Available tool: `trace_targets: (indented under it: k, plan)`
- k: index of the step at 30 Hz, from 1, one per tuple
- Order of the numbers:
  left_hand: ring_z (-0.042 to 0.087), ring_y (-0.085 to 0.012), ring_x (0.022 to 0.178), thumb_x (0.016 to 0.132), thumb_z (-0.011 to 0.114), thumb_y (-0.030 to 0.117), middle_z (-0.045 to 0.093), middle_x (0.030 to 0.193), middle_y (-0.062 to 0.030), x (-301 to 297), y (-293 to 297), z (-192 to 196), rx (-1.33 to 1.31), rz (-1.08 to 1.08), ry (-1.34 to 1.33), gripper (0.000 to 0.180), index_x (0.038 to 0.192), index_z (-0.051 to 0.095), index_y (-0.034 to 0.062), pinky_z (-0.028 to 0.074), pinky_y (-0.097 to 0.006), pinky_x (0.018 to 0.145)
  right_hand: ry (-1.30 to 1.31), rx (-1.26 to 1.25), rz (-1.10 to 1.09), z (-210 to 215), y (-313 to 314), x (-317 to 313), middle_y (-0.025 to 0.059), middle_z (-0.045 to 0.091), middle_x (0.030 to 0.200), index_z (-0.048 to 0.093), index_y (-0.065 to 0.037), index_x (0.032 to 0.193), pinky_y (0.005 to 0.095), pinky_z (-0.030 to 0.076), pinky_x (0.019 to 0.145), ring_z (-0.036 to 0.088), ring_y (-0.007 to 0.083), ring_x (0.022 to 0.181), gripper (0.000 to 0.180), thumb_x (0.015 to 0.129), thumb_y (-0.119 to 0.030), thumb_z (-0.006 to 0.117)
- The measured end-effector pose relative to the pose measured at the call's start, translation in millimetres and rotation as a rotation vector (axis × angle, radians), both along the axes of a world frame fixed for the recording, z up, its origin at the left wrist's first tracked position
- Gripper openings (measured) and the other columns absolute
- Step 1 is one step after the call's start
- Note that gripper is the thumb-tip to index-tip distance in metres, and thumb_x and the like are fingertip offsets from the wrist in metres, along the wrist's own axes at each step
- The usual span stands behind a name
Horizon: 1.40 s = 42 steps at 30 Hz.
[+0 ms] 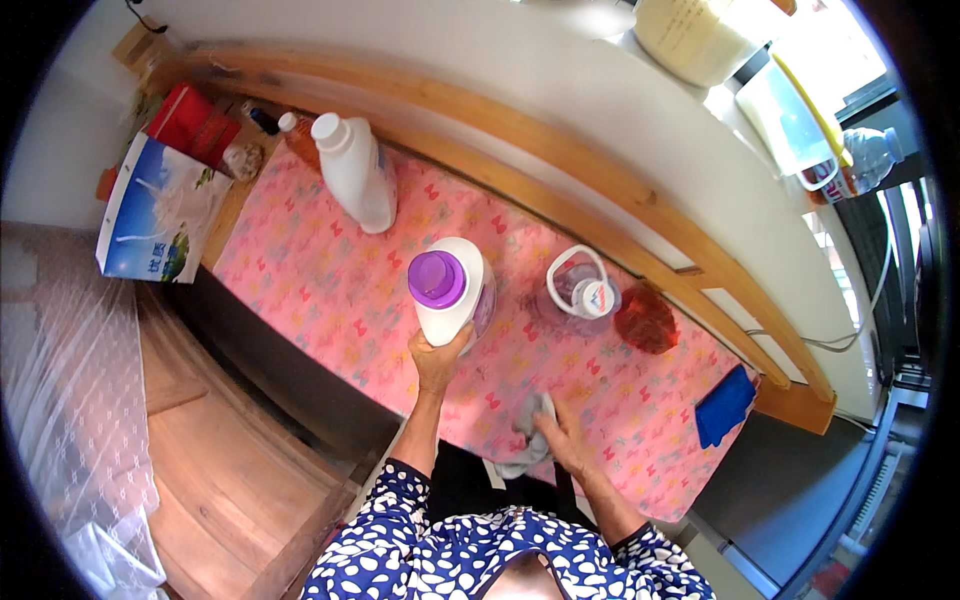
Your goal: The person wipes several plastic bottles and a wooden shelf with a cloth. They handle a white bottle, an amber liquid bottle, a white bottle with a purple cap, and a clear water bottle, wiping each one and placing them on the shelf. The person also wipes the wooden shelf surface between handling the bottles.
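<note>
My left hand [437,357] is closed round the handle of a white jug-shaped bottle [482,275] with a purple cap [437,279], over the middle of the pink patterned tablecloth [355,300]. Close to the table's near edge, my right hand [563,436] grips a crumpled grey cloth [530,440], part of which hangs past the edge. Beyond my right hand stands a clear plastic jug [560,318] with a white loop handle and cap. A dark red round thing [647,320] lies beside that jug. Farther left is another white bottle [362,175] with a white cap.
An orange-brown bottle [300,140] stands at the far left, near a blue and white paper bag [160,220] and a red bag [193,125]. A folded blue cloth [725,406] lies at the right end. Wooden trim [560,150] runs along the back; containers [790,110] sit above at upper right.
</note>
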<state>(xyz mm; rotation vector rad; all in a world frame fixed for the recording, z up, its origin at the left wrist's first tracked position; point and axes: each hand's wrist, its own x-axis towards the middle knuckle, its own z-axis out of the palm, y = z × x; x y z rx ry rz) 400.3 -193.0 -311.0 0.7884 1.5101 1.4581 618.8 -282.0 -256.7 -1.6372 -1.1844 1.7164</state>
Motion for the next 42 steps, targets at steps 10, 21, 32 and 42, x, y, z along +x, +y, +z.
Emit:
trace_targets:
  k: [10,21,32,42]
  plan:
    - [0.063,-0.0089,0.077,0.069,0.078,0.002,0.07,0.084,-0.0011,-11.7,-114.7,-10.9,-0.032,0.023,0.069,0.022,0.09,0.07,0.0004,0.051,-0.026,0.071,0.208,0.642,0.133,57.9,85.5,-87.3,0.0131,0.054,0.11,0.05,0.0,0.124,0.0372,0.034,0.096,0.049,0.0248,0.104,0.039,0.091,-0.021,0.049]
    - [0.065,-0.0106,0.078,0.066,0.082,0.007,0.07,0.089,-0.0028,-17.4,-128.5,-3.6,-0.136,-0.111,0.106,0.03,0.092,0.068,0.0012,0.053,-0.028,0.074,0.077,0.773,0.895,25.4,149.0,-137.0,0.0153,0.062,0.085,0.061,-0.001,0.077,0.045,0.04,0.074,0.056,0.0336,0.086,0.032,0.084,-0.03,0.051]
    - [0.064,-0.013,0.084,0.063,0.085,0.008,0.068,0.095,-0.0062,-11.6,-129.4,-2.4,-0.173,-0.061,0.115,0.042,0.099,0.065,-0.0004,0.051,-0.03,0.078,0.005,0.441,0.555,-62.9,170.4,-170.6,0.0177,0.061,0.078,0.064,0.0,0.095,0.0375,0.045,0.067,0.059,0.0227,0.075,0.038,0.085,-0.036,0.054]
    - [0.06,-0.0189,0.098,0.068,0.075,0.0,0.063,0.107,-0.0082,-18.0,-126.7,-1.8,-0.15,-0.051,0.257,0.044,0.11,0.06,0.0013,0.046,-0.034,0.087,0.356,0.372,-0.118,-29.2,38.4,-121.1,0.016,0.053,0.124,0.047,0.003,0.129,0.0345,0.034,0.099,0.049,0.0244,0.115,0.053,0.094,-0.037,0.044]
